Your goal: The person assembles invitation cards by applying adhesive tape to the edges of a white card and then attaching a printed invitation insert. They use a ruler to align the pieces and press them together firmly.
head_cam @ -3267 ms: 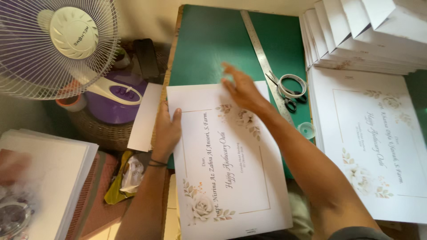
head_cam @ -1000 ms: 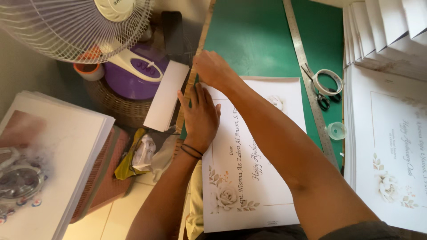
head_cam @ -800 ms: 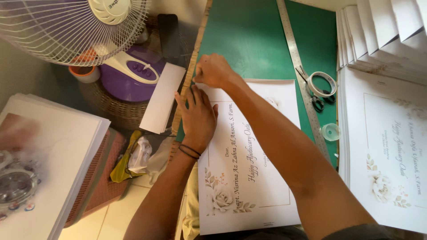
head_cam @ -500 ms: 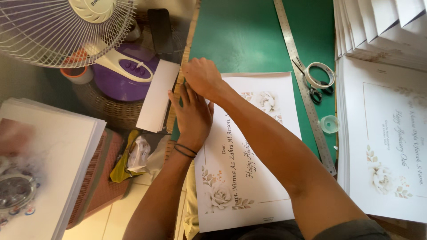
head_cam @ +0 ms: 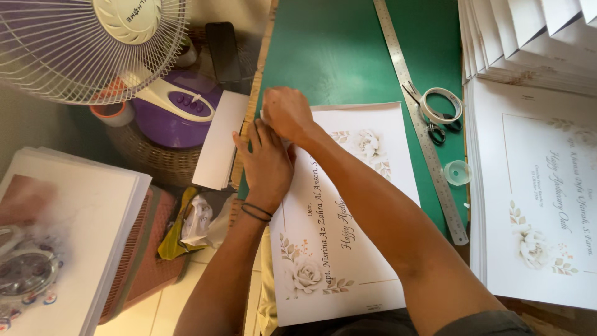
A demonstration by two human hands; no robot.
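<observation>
A: Currently the left hand (head_cam: pixel 266 163) lies flat, fingers spread, pressing the near left corner of the printed floral sheet (head_cam: pixel 348 211) against the green cutting mat (head_cam: pixel 336 56). The right hand (head_cam: pixel 286 113) is curled closed just beyond it, at the sheet's far left corner; what it grips I cannot tell.

B: Noted. Sheet position?

A: Flat on the mat, under both hands, its left edge close to the wooden straightedge (head_cam: pixel 258 93) beside the left fingertips.

B: Risks?

A: Judgement only: both hands load one edge, so the free right side could pivot or lift. The white fan (head_cam: pixel 93 43), past the left hand, could flutter that side if it is running. Left fingertips sit right at the working edge, exposed if a blade is in the closed fist.

B: Clutter?

A: To the right of the right forearm: steel ruler (head_cam: pixel 420 118), scissors (head_cam: pixel 429 118), tape roll (head_cam: pixel 441 104). Well apart from the hands.
</observation>
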